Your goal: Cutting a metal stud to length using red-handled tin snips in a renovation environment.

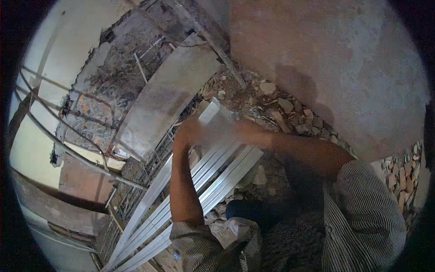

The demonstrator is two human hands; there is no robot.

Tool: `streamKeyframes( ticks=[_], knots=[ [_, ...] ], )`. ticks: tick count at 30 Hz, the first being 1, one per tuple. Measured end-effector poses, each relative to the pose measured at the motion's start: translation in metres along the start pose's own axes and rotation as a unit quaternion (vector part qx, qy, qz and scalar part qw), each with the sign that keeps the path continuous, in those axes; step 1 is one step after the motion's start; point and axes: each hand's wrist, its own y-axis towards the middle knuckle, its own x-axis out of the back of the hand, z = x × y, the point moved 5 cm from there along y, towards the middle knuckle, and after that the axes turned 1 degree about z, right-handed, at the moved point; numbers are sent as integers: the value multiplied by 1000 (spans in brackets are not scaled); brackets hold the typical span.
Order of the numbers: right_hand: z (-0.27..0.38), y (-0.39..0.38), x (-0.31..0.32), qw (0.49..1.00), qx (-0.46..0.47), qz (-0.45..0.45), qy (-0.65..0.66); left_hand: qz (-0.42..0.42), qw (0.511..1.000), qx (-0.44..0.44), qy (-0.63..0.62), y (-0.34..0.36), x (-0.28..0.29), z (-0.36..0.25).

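Observation:
Long silvery metal channels (213, 168) run side by side from the lower left up toward the middle. The end of one channel (212, 110) sticks up past my hands. My left hand (188, 131) is at the left side of this upper end, bent at the wrist. From the right, my right hand (247, 132) reaches across to the other side of the same bundle. A blur covers the space between both hands, so the fingers and their hold on the metal cannot be made out.
Broken bricks and rubble (285, 106) lie along the foot of the wall (317, 54). A large grey slab (170, 90) leans at the left, near a bent pipe (68, 147). Rusty metal grating (120, 217) lies beside the channels, and a pole (217, 50) slants down at the back.

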Motion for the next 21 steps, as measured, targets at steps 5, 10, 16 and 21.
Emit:
streamKeyframes(
  ticks=[5,10,16,21],
  knots=[
    [-13,3,-17,989,-46,36,138,102,994,15,29,7,-18,12],
    [-54,-3,-61,851,-259,-67,452,153,976,87,-126,2,-53,17],
    [-69,-16,-97,984,-176,-6,1,132,988,77,-35,9,-91,14],
    [-69,-28,-105,993,-97,-39,-53,150,975,24,-162,2,-107,13]
  ],
)
